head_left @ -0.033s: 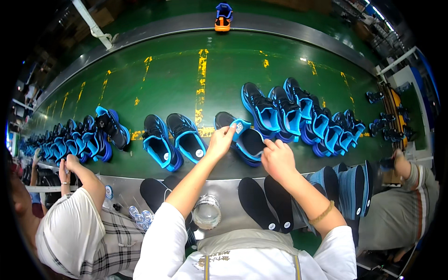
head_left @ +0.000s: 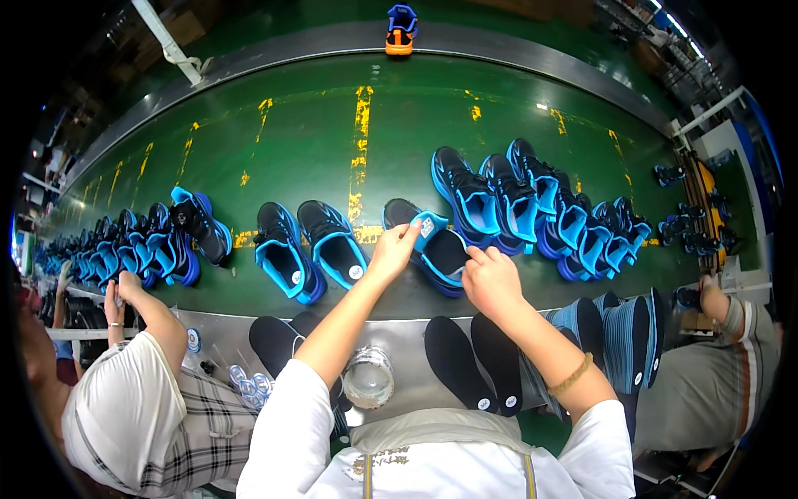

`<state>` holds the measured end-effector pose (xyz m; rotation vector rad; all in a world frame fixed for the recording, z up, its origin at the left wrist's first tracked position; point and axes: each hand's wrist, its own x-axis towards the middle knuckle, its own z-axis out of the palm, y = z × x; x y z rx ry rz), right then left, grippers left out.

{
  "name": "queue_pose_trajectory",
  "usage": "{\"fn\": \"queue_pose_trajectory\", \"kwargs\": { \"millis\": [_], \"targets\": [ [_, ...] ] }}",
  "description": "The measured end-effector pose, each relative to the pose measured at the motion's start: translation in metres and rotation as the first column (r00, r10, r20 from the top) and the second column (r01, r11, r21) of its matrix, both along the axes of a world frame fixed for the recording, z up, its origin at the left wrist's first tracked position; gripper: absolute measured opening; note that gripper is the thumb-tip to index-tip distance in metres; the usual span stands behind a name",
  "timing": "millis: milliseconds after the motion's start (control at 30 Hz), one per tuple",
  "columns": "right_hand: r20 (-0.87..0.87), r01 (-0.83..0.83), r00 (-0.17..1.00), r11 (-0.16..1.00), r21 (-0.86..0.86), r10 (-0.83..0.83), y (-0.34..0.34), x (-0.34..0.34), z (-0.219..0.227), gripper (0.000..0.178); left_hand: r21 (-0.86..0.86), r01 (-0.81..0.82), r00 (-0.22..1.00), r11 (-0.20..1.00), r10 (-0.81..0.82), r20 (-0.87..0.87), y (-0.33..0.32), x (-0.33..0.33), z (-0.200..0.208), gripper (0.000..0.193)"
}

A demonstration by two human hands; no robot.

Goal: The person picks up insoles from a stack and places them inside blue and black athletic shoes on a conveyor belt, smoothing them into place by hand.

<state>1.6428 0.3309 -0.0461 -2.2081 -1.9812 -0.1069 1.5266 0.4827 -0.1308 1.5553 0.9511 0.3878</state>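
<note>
A black and light-blue sneaker (head_left: 446, 252) sits in front of me on the green belt, its opening toward me. My left hand (head_left: 394, 253) pinches the blue tongue (head_left: 427, 225) and holds it up, showing a small pale label. Closed at the collar's right edge near the heel is my right hand (head_left: 492, 279); its fingertips partly hide what they grip. To the left stand two similar sneakers (head_left: 281, 241) with round white stickers on the insoles inside. Black insoles (head_left: 453, 353) with white stickers lie on the metal ledge below my right hand.
Rows of sneakers stand on the green belt (head_left: 291, 150) at left and right. Stacked blue-striped insoles (head_left: 625, 341) lie by my right forearm. A clear round container (head_left: 368, 378) and sticker rolls (head_left: 249, 387) are on the ledge. An orange-soled shoe (head_left: 399, 33) stands at the far edge. Co-workers flank me.
My right hand has shifted very slightly left along the collar. The left hand keeps its hold on the tongue.
</note>
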Motion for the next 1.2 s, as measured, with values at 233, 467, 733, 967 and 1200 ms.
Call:
{"fn": "queue_pose_trajectory", "kwargs": {
  "millis": [233,467,733,967,1200],
  "targets": [
    [0.014,-0.01,1.0,0.941,-0.337,0.015,0.019,-0.002,-0.044,0.013,-0.065,0.088,0.994,0.994,-0.083,0.071,0.004,-0.003,-0.004,0.045],
    [-0.12,0.005,0.992,0.955,-0.297,-0.043,0.027,-0.008,-0.044,0.016,0.014,0.067,0.993,0.998,-0.068,0.099,0.0,-0.005,-0.018,0.045],
    [-0.203,-0.118,0.979,0.747,-0.655,-0.024,0.049,0.019,-0.013,0.023,0.314,0.005,0.999,0.949,0.006,-0.035,0.001,0.01,0.0,0.045],
    [-0.234,-0.336,0.935,0.873,-0.353,0.265,0.044,0.017,-0.073,0.013,0.014,0.041,0.999,0.999,-0.041,0.016,0.008,0.01,-0.005,0.048],
    [-0.124,-0.253,0.965,0.713,-0.654,0.229,0.066,0.013,-0.077,0.018,0.006,0.052,0.998,0.999,-0.052,0.028,0.01,0.004,-0.011,0.047]
  ]
}}
